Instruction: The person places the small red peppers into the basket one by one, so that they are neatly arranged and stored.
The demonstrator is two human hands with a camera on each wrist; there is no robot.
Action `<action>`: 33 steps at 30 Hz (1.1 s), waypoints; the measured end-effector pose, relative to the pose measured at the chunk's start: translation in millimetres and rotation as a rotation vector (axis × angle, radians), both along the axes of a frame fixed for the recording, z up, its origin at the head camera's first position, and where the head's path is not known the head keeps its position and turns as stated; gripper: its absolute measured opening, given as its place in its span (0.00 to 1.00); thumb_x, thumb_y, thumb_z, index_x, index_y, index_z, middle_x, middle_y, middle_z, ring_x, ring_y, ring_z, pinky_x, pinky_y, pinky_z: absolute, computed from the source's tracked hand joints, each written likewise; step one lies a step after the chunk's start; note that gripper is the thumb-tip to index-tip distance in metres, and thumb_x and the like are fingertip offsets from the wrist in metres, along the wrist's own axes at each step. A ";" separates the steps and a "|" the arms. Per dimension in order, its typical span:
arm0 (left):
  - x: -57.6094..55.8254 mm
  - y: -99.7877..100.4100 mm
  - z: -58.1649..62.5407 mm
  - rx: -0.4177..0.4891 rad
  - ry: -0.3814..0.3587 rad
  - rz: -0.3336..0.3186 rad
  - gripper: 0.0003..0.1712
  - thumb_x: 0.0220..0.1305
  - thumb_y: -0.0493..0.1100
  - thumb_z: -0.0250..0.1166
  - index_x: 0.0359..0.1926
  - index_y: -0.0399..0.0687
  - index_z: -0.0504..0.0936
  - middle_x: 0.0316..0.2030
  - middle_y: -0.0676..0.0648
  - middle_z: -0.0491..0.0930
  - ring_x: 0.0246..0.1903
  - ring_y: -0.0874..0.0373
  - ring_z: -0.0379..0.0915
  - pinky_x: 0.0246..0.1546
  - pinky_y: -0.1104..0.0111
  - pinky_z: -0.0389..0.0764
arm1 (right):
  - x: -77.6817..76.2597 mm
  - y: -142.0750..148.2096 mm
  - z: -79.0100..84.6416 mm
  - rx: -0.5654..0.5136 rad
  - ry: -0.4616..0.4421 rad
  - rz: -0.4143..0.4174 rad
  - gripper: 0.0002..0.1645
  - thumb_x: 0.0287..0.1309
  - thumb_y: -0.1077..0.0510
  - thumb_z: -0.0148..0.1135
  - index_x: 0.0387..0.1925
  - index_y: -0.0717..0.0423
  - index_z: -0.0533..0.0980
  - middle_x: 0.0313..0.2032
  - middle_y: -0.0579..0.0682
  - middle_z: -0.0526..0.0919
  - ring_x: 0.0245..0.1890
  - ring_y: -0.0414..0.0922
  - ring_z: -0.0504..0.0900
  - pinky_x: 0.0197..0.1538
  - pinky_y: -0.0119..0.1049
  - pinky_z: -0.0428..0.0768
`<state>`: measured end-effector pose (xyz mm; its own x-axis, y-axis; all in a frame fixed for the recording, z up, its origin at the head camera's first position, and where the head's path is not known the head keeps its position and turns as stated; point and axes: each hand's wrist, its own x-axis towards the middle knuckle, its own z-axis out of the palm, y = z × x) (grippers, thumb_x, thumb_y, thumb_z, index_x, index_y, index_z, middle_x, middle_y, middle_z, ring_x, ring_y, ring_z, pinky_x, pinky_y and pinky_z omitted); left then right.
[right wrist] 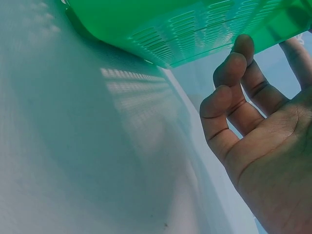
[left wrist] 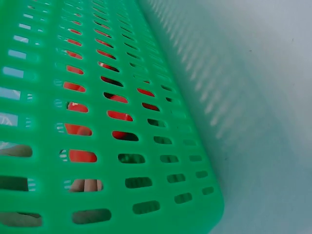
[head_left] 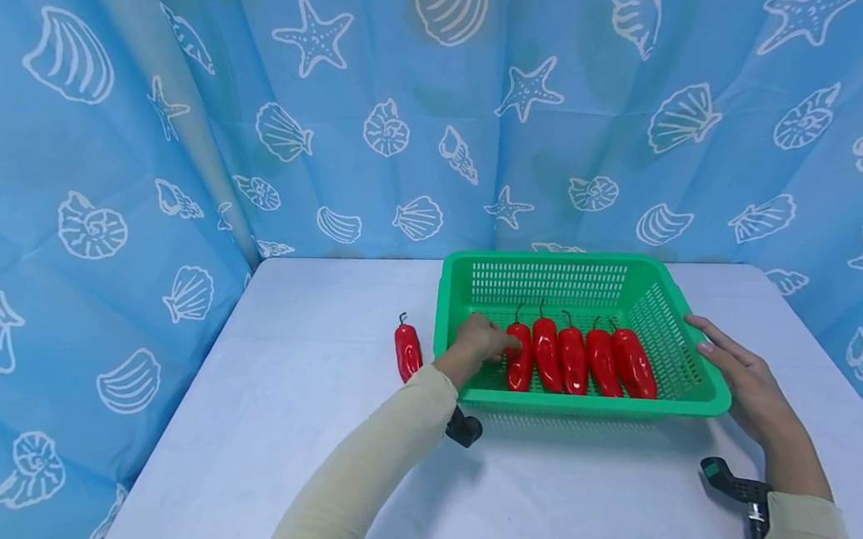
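Note:
A green plastic basket [head_left: 599,408] holds several red chili peppers [head_left: 573,360] side by side, their stems toward the back. My left hand [head_left: 481,339] reaches over the basket's left side and grips the leftmost pepper [head_left: 520,372] in the row. In the left wrist view the basket wall [left wrist: 141,183] covers most of this hand; only bits of fingers [left wrist: 87,185] show through the slots. At the basket's right side my right hand [head_left: 743,381] holds the rim, with several curled fingers [right wrist: 230,70] outside the wall. One more red pepper [head_left: 408,350] lies left of the basket.
A white-covered table [head_left: 296,379] carries the basket. Behind and beside it hangs a blue curtain [head_left: 365,174] with white shells and starfish. Black wrist-worn devices show below the left hand [head_left: 463,427] and the right hand [head_left: 732,482].

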<state>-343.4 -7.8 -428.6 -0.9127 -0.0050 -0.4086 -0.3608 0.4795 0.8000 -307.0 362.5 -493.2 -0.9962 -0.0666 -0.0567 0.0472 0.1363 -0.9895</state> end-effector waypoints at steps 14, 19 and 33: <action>1.6 -5.2 7.4 0.176 0.000 0.033 0.11 0.62 0.39 0.70 0.42 0.39 0.79 0.36 0.42 0.82 0.40 0.48 0.84 0.54 0.55 0.80 | 1.2 0.8 -0.7 -0.027 0.002 0.005 0.33 0.74 0.45 0.53 0.76 0.30 0.59 0.79 0.47 0.47 0.48 0.23 0.77 0.42 0.25 0.82; 4.7 -7.6 10.7 0.235 0.036 0.020 0.10 0.63 0.39 0.69 0.43 0.40 0.80 0.36 0.43 0.83 0.38 0.51 0.84 0.55 0.55 0.79 | 0.7 0.5 -1.6 -0.014 0.000 0.005 0.33 0.74 0.45 0.53 0.76 0.30 0.58 0.79 0.47 0.47 0.48 0.23 0.76 0.42 0.25 0.82; 18.3 -21.2 21.3 0.352 0.094 -0.053 0.14 0.67 0.40 0.65 0.51 0.39 0.81 0.44 0.40 0.84 0.41 0.51 0.83 0.59 0.53 0.76 | -2.0 1.5 -2.9 0.167 -0.033 -0.001 0.35 0.74 0.37 0.46 0.77 0.24 0.50 0.79 0.55 0.39 0.74 0.65 0.50 0.45 0.23 0.79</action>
